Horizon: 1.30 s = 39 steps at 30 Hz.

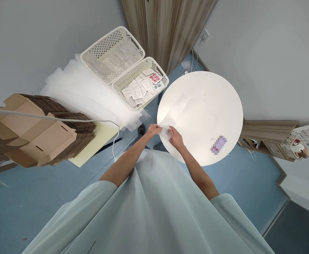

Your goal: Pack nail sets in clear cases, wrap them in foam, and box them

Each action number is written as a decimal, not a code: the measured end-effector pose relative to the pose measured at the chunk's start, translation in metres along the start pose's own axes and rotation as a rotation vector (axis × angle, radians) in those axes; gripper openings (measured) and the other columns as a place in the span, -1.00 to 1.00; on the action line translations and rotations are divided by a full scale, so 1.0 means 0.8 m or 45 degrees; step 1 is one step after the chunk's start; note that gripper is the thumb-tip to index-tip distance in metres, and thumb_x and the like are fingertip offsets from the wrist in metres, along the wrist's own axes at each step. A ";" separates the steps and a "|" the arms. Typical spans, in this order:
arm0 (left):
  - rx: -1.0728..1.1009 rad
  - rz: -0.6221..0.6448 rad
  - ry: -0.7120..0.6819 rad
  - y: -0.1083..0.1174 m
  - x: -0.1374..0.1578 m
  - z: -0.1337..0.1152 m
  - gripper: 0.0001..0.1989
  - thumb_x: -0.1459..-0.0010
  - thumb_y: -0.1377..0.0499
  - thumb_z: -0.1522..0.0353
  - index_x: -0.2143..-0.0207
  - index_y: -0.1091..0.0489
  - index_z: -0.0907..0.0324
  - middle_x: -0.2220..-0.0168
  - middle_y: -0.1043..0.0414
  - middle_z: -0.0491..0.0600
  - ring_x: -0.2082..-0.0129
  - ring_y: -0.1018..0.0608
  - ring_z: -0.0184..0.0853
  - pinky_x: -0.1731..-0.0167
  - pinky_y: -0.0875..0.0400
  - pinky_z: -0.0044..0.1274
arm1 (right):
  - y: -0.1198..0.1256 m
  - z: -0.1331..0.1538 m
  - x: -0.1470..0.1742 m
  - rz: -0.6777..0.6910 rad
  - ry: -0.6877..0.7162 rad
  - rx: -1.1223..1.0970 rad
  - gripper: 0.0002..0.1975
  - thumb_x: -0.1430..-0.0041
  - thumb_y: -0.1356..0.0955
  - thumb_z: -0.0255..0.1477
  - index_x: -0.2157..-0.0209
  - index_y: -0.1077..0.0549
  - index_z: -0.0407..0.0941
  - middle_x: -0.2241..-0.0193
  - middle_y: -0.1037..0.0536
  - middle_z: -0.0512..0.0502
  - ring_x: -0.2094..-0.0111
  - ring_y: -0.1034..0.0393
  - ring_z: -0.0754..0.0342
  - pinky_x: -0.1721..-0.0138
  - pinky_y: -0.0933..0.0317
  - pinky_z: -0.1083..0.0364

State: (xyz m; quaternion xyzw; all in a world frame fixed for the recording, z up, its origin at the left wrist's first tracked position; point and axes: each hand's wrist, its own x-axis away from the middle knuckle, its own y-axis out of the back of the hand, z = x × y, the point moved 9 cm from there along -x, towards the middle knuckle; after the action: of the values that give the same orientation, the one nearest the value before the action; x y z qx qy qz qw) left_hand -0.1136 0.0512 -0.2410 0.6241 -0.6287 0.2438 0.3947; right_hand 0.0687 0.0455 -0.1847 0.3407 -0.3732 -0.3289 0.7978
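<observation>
A thin, translucent white wrapping sheet (179,108) lies across the near left part of the round white table (215,98). Its near end is bunched or folded at the table's edge, between my hands. My left hand (154,129) pinches the left side of that end. From the right, my right hand (176,137) has its fingers closed on the same end. Whether anything lies inside the fold, I cannot tell. Farther right on the tabletop is a small purple item (219,145), blurred by pixelation.
To the left, a low surface (87,146) bears stacked flat cardboard boxes (43,130) and a pile of white sheets (77,93). One white basket (129,33) holds clear plastic packets; another basket (117,84) holds printed cards. A white cable (96,121) crosses the boxes.
</observation>
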 end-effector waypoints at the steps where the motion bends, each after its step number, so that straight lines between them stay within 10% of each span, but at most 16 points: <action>1: -0.013 0.012 0.010 -0.004 -0.002 0.000 -0.73 -0.06 -0.43 0.24 0.49 -0.43 0.14 0.27 -0.60 0.10 0.19 -0.62 -0.10 0.22 -0.49 -0.38 | -0.001 -0.002 0.003 -0.011 -0.012 -0.006 -0.30 -0.23 -0.26 -0.69 -0.39 -0.35 -0.11 -0.53 -0.23 -0.27 -0.54 -0.15 -0.18 -0.44 -0.31 -0.22; 10: -0.250 0.020 -0.020 -0.009 -0.005 -0.008 -0.79 -0.10 -0.41 0.27 0.22 -0.57 0.13 0.20 -0.64 0.14 -0.04 -0.66 0.08 -0.06 -0.55 -0.26 | -0.023 -0.015 0.004 0.083 -0.086 -0.079 -0.30 -0.28 -0.31 -0.62 -0.43 -0.30 -0.09 -0.43 -0.41 -0.25 -0.42 -0.32 -0.19 -0.29 -0.44 -0.18; 13: -0.509 -0.046 -0.398 -0.009 0.006 -0.052 -0.59 -0.16 -0.32 0.38 -0.09 -0.55 0.17 -0.19 -0.55 0.23 -0.29 -0.51 0.14 -0.34 -0.36 -0.17 | -0.023 -0.015 0.004 0.076 -0.106 -0.096 -0.30 -0.27 -0.32 -0.63 -0.43 -0.31 -0.08 -0.43 -0.41 -0.23 -0.41 -0.32 -0.19 -0.26 -0.47 -0.16; 17: -0.616 0.316 -0.737 -0.052 0.023 -0.087 -0.55 -0.21 -0.23 0.40 -0.15 -0.56 0.10 -0.32 -0.48 0.11 -0.37 -0.45 0.04 -0.45 -0.22 -0.24 | -0.027 -0.015 0.007 0.084 -0.157 -0.100 -0.32 -0.28 -0.33 -0.62 -0.42 -0.33 -0.09 -0.46 -0.35 -0.24 -0.37 -0.37 -0.22 -0.20 -0.49 -0.15; 31: -0.469 0.299 -0.420 -0.014 0.013 -0.049 -0.50 -0.20 -0.34 -0.08 -0.01 -0.59 0.03 -0.15 -0.63 0.09 -0.21 -0.57 0.07 -0.17 -0.40 -0.37 | -0.015 -0.042 -0.004 -0.169 -0.357 -0.512 -0.66 -0.52 -0.26 -0.33 -0.18 -0.51 -0.10 -0.20 -0.52 -0.24 -0.10 -0.52 -0.10 -0.10 -0.45 -0.02; 35: -0.449 0.277 -0.383 -0.015 0.012 -0.046 -0.41 0.04 -0.53 0.01 0.01 -0.56 0.05 -0.09 -0.65 0.09 -0.13 -0.61 0.07 -0.10 -0.45 -0.37 | -0.012 -0.056 -0.008 -0.256 -0.495 -0.557 -0.71 -0.51 -0.28 -0.22 0.06 -0.56 -0.09 0.00 -0.56 -0.20 0.07 -0.50 -0.05 0.03 -0.42 0.02; 39: -0.490 0.096 -0.281 -0.011 -0.005 -0.045 -0.70 -0.16 -0.41 0.16 0.13 -0.54 0.09 -0.03 -0.66 0.14 -0.09 -0.64 0.00 -0.10 -0.47 -0.35 | -0.015 -0.071 -0.013 -0.283 -0.618 -0.649 -0.72 -0.47 -0.32 -0.17 0.13 -0.55 -0.06 0.12 -0.60 -0.13 0.17 -0.48 -0.02 0.06 -0.38 0.04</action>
State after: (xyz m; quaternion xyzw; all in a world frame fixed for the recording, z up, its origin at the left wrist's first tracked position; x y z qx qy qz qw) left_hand -0.0986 0.0815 -0.2256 0.5362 -0.7260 0.0639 0.4259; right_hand 0.1068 0.0637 -0.2257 0.0815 -0.4183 -0.5671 0.7048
